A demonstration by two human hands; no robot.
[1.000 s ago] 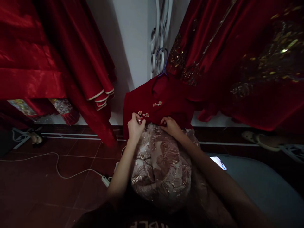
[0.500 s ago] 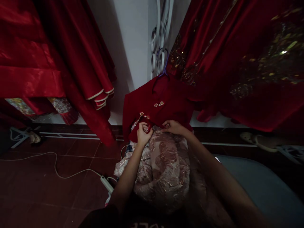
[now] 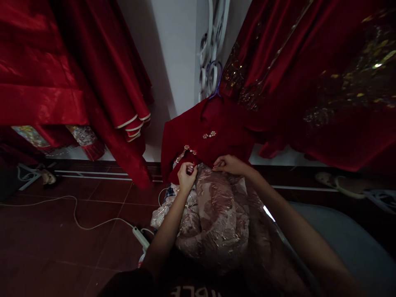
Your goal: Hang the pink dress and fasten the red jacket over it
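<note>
A dark red jacket (image 3: 216, 123) with pearl clasps (image 3: 209, 135) hangs on a blue hanger (image 3: 215, 80) in front of me. My left hand (image 3: 186, 175) is closed in a pinch on the jacket's lower front edge beside a clasp (image 3: 189, 150). My right hand (image 3: 229, 164) pinches the jacket's hem a little to the right. Under both hands, a pale pink and gold brocade skirt (image 3: 216, 218) spreads over my lap.
Red satin gowns (image 3: 62, 74) hang at the left, and embroidered red garments (image 3: 324, 82) at the right. A white cable (image 3: 74, 210) and power strip (image 3: 140, 238) lie on the dark red tile floor. A sandal (image 3: 340, 181) sits at the right, a grey cushion (image 3: 349, 243) beside me.
My left hand has slid right along the jacket's edge, closer to my right hand, folding the front corner back. The lit phone on the cushion is now mostly hidden by my right arm.
</note>
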